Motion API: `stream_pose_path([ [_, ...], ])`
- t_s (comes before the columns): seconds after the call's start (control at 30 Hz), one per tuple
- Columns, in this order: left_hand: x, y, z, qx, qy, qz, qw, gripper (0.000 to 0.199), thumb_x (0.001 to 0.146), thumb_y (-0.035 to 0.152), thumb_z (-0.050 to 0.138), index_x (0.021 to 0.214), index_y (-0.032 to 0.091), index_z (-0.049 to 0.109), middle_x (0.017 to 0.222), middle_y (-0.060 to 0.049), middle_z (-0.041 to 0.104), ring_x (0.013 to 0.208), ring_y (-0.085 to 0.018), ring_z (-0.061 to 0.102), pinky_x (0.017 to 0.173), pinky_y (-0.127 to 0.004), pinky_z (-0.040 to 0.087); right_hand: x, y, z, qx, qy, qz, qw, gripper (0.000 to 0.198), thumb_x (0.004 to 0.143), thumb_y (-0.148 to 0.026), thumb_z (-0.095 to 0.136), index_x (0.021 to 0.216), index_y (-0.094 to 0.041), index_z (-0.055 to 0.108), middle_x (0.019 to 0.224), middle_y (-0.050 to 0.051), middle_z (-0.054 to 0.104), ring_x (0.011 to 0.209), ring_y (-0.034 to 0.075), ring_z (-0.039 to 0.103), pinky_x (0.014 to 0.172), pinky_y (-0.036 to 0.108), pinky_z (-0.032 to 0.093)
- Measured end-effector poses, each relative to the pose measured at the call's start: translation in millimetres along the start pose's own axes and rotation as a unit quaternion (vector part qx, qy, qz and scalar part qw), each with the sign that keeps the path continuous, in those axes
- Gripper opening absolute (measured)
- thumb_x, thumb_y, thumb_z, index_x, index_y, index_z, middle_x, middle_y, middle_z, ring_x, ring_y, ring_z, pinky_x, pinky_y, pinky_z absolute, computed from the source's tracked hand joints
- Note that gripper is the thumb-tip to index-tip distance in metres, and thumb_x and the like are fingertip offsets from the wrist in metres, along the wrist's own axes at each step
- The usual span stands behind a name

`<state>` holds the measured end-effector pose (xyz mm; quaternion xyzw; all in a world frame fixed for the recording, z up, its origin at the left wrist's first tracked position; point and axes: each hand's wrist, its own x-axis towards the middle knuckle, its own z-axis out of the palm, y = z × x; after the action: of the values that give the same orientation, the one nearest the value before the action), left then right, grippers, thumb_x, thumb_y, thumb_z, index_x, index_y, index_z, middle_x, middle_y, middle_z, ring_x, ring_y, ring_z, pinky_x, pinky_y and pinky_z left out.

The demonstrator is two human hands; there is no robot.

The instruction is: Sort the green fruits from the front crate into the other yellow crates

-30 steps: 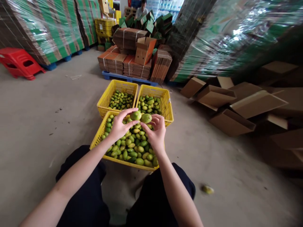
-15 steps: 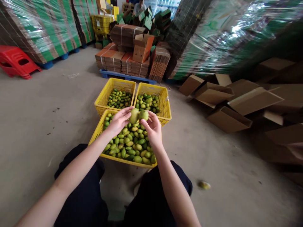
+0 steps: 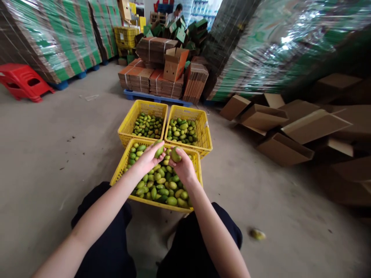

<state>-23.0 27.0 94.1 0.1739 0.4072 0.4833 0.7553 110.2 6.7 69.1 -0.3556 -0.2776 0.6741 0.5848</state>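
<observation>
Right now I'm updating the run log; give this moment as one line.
left hand: grip on green fruit; right hand: grip on another green fruit; below: yellow crate of loose fruit

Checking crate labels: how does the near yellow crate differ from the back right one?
The near yellow crate is closest to the camera; the back right yellow crate stands beyond it. Green fruit spreads across most of the near yellow crate; in the back right yellow crate, the inner right side shows bare. The left hand and right hand are over the near one, neither over the other. Both crates are yellow, slotted and hold fruit.
</observation>
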Motion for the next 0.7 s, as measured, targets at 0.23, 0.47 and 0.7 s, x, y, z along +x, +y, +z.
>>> stream_pose_path([
  [0.23, 7, -2, -4, -0.064, 0.011, 0.022, 0.998, 0.027, 0.091, 0.035, 0.053, 0.087, 0.013, 0.069, 0.083, -0.01, 0.074, 0.085, -0.018, 0.07, 0.068, -0.022, 0.051, 9, 17, -4, -0.208, 0.084, -0.201, 0.954, 0.026, 0.074, -0.039, 0.073, 0.092, -0.027, 0.059, 0.09, -0.001, 0.063, 0.084, 0.016, 0.058, 0.073, 0.027, 0.05],
  [0.47, 8, -37, 6, -0.075, 0.004, 0.1, 0.992, 0.023, 0.089, 0.027, 0.053, 0.1, 0.018, 0.07, 0.11, -0.003, 0.073, 0.117, -0.018, 0.061, 0.096, -0.023, 0.047, 7, 47, 12, -0.21, 0.043, -0.138, 0.967, 0.042, 0.088, -0.051, 0.052, 0.121, -0.025, 0.058, 0.136, 0.007, 0.057, 0.133, 0.023, 0.047, 0.116, 0.042, 0.034],
  [0.7, 15, -38, 0, -0.119, 0.048, 0.002, 0.992, 0.032, 0.089, 0.041, 0.054, 0.103, 0.016, 0.068, 0.09, -0.005, 0.075, 0.094, -0.023, 0.07, 0.087, -0.031, 0.056, 0, 57, 18, -0.268, 0.055, -0.166, 0.947, 0.04, 0.082, -0.044, 0.066, 0.115, -0.023, 0.058, 0.117, 0.008, 0.065, 0.118, 0.024, 0.058, 0.108, 0.04, 0.042],
])
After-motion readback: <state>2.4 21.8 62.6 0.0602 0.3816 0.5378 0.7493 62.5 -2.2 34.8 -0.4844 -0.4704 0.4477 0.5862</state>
